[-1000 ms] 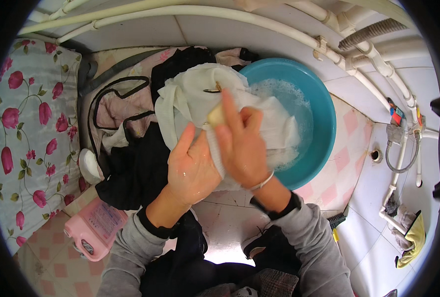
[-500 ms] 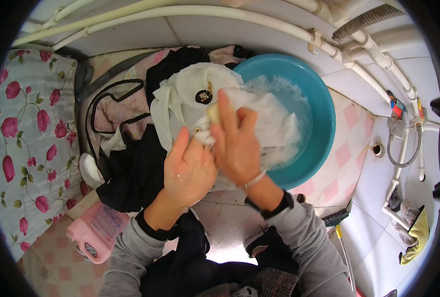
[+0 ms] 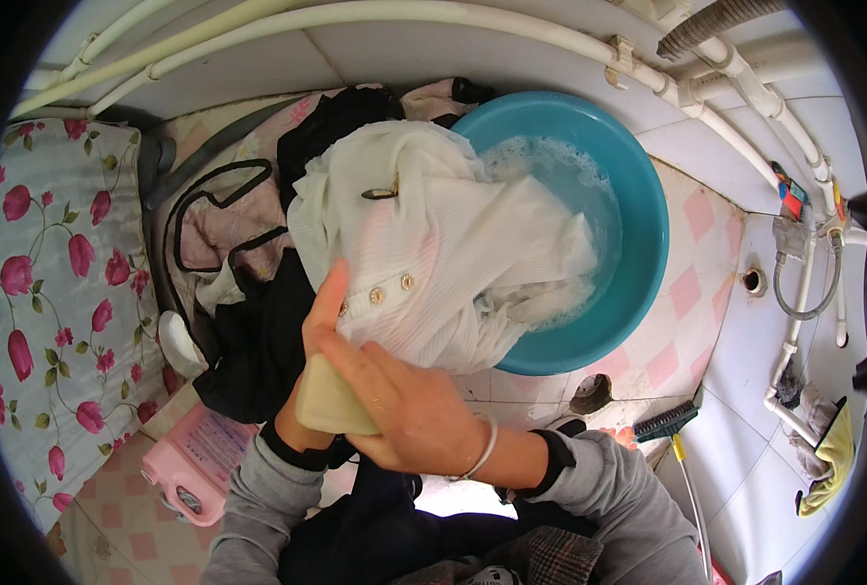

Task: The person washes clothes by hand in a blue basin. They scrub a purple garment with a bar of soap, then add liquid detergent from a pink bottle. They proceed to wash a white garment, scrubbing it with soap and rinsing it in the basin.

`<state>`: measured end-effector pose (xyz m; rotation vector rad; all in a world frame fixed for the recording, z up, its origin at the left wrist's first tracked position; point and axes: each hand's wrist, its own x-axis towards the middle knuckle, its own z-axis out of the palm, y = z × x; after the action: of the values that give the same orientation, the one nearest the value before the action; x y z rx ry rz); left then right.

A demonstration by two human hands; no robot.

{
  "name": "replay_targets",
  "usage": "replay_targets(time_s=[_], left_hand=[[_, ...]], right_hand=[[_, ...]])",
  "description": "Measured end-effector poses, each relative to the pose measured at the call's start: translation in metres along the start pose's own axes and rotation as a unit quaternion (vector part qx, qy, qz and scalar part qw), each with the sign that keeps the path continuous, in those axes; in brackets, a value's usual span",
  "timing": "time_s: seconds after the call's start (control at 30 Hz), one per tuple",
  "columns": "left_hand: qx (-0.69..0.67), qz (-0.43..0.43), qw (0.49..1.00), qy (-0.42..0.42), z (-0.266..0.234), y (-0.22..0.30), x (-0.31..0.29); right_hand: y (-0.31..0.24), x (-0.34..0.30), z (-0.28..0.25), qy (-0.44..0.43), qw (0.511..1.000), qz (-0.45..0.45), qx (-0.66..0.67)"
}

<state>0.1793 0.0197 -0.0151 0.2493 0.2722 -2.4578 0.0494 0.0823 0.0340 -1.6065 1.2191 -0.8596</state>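
Note:
My right hand [image 3: 419,414] is closed around a pale yellow-green bar of soap [image 3: 328,400], just in front of my left hand [image 3: 322,312]. Most of my left hand is hidden behind the right one and the soap. One of its digits shows, stretched along the buttoned edge of a wet white ribbed shirt [image 3: 443,234], and the hand seems to grip that edge. Gold-coloured buttons [image 3: 377,295] sit near the fingertips. The shirt lies over the rim of a teal basin [image 3: 648,263], its far part in the sudsy water [image 3: 594,200].
Black clothes [image 3: 268,331] and a pink garment with black trim [image 3: 224,234] are heaped left of the basin. A pink jug [image 3: 204,458] stands lower left, beside a flowered cover [image 3: 73,283]. A brush [image 3: 667,421] and a drain hole [image 3: 589,393] are at right; white pipes [image 3: 433,12] run along the wall.
My right hand has moved with the soap from the shirt down and left, to in front of my left hand. The shirt front now lies more spread out, with more buttons showing.

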Motion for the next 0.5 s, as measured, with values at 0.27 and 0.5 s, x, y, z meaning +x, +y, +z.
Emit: replay_targets(time_s=[0.27,0.5], left_hand=[[0.460,0.210,0.825,0.252,-0.023,-0.014,-0.029],[0.177,0.115,0.963,0.167,0.000,-0.017,-0.008]], right_hand=[[0.017,0.014,0.003,0.099,0.947,-0.164,-0.258],[0.046,0.059,-0.013,0.206,0.951,-0.087,-0.213]])
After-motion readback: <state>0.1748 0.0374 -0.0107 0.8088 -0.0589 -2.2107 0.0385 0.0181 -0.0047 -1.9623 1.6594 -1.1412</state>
